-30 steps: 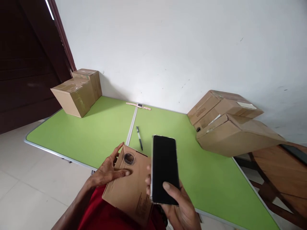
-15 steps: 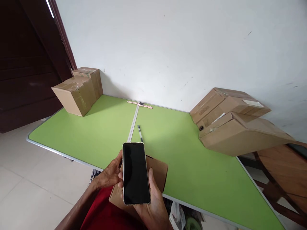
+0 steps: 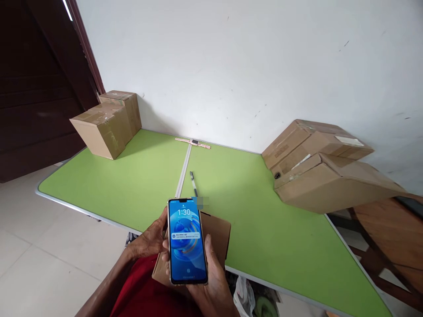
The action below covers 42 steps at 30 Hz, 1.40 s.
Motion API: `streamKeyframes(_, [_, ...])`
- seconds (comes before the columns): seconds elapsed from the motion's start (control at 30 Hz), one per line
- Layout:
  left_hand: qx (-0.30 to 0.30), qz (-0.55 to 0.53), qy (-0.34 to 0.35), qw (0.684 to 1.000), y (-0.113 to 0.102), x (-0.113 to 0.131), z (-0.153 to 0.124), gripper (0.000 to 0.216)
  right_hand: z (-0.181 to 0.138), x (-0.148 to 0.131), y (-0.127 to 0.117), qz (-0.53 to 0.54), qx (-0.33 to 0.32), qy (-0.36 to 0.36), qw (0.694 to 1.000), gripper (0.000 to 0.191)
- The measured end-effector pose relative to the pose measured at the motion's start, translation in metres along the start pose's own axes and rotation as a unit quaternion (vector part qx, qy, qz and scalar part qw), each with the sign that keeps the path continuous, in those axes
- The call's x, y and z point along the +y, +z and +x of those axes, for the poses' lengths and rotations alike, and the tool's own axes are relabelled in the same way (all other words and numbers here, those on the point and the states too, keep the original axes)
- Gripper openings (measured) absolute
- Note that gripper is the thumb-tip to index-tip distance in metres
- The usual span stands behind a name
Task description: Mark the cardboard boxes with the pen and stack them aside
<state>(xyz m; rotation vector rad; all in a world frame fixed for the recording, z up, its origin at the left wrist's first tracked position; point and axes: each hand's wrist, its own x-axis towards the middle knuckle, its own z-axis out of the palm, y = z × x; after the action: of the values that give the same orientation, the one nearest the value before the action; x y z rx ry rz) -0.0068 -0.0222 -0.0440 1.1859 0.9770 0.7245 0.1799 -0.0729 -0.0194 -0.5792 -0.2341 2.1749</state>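
A smartphone (image 3: 187, 259) in a clear-edged case is held upright near my body, its screen lit with a blue lock screen reading 1:30. My right hand (image 3: 211, 281) wraps it from below and the right, thumb along the right edge and fingertips curling round the left edge. At the phone's upper left edge my left hand (image 3: 152, 235) grips it, its fingertips partly hidden behind. Under the phone a small cardboard box (image 3: 218, 233) rests at the table's front edge, mostly covered. Beyond the phone's top lies a pen (image 3: 193, 182), its lower end hidden.
A pink-strapped smartwatch (image 3: 194, 142) lies at the back of the green table (image 3: 251, 198), against the wall. Cardboard boxes (image 3: 112, 132) stand at the back left, and more boxes (image 3: 310, 176) at the right edge. A wooden chair (image 3: 393, 246) stands beyond the right side.
The phone's screen has turned from black to lit, showing the lock screen with a notification. Both hands keep nearly the same place around the phone.
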Motion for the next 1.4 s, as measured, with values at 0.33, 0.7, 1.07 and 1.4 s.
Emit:
streamKeyframes(0.33, [-0.031,-0.049,0.008,0.998,0.005,0.005,-0.002,0.13,-0.018,-0.035,-0.002,-0.01,0.064,-0.039,0.997,0.067])
streamKeyframes(0.7, [0.035,0.002,-0.038,0.999,0.008,0.012,-0.008,0.128,-0.013,-0.127,-0.05,-0.122,0.205,-0.208,0.949,0.063])
streamKeyframes(1.07, [0.024,-0.016,-0.031,0.999,0.011,0.012,-0.01,0.126,0.032,-0.14,-0.112,-0.183,0.31,-0.197,0.912,0.045])
streamKeyframes(1.4, [0.022,0.031,-0.017,0.999,0.009,0.007,-0.007,0.122,0.022,-0.136,-0.107,-0.246,0.328,-0.258,0.875,0.055])
